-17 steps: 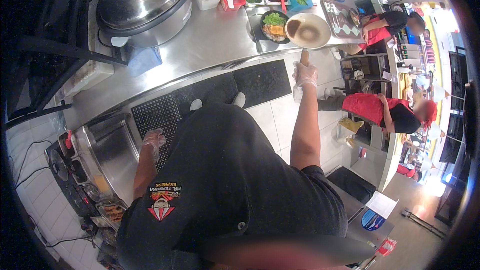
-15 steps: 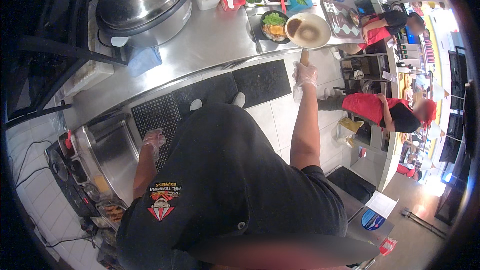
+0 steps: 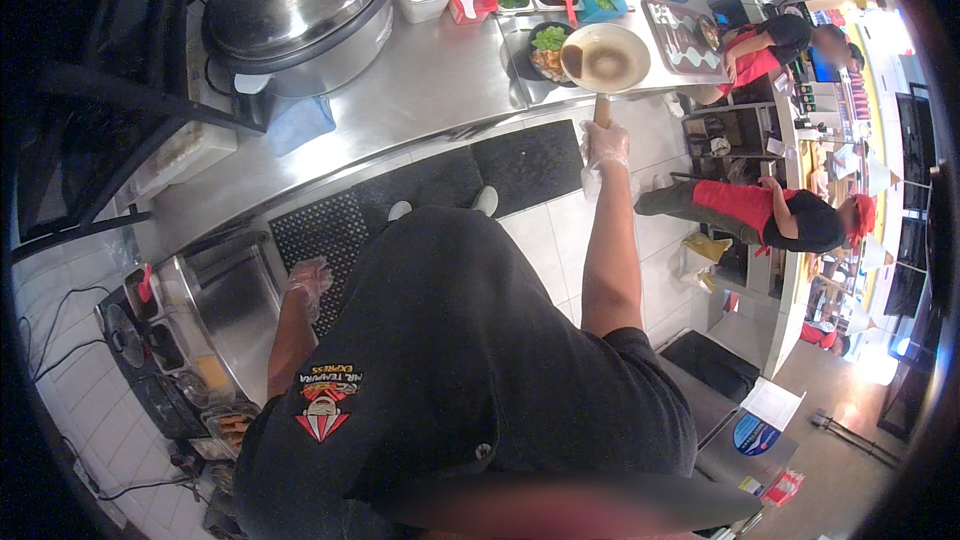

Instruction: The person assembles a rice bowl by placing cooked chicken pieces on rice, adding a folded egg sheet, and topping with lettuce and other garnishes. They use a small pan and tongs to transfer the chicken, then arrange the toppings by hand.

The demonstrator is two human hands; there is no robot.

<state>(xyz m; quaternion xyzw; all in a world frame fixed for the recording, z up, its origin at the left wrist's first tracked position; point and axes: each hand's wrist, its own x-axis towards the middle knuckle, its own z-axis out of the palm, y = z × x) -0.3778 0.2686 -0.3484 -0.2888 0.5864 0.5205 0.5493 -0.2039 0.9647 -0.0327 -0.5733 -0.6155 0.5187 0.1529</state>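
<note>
Gloved left hand (image 3: 308,280) hangs low beside the hip, fingers loosely curled, grasping nothing, with one steel bin (image 3: 225,305) just outward of it. Gloved right hand (image 3: 606,145) is clenched round the wooden handle of one pan (image 3: 604,57), held out at arm's length over the steel counter (image 3: 420,80). Pan sits straight beyond the grip, its bowl above one dark dish of greens (image 3: 545,45) just to the left. Judged: stiff metal, moderately heavy at that reach, tip-prone; handle near the bowl is the best purchase. One large lidded cooker (image 3: 295,0) stands well left of the grip. Two co-workers in red, right of it.
</note>
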